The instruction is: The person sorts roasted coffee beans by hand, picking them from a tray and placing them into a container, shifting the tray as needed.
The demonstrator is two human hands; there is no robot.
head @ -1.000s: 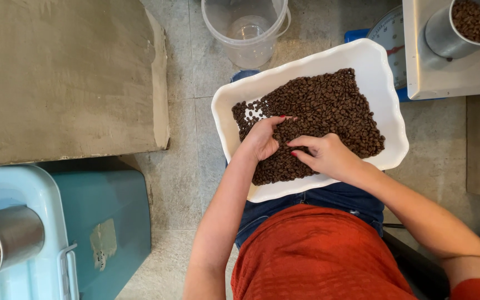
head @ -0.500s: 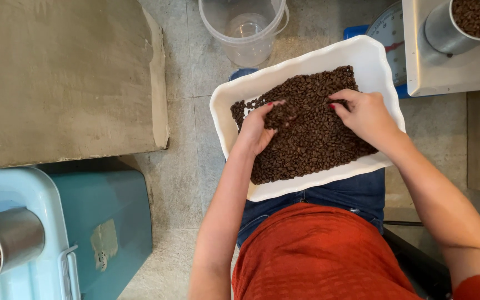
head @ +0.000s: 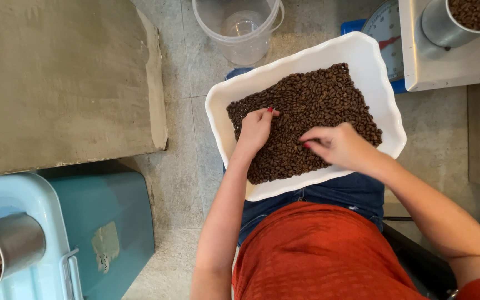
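Grey floor tiles lie under the white tray on our lap; its beans spread beneath both hands. Our left hand rests curled on them, our right hand pinches loosely just beside.

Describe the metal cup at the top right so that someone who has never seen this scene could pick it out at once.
Start at the white tray of coffee beans on the person's lap, then look past its far right corner to the steel scale platform. The metal cup stands on that platform, filled with beans. The other metal cup sits at the lower left on a light blue box, and the nearby bucket is clear plastic.
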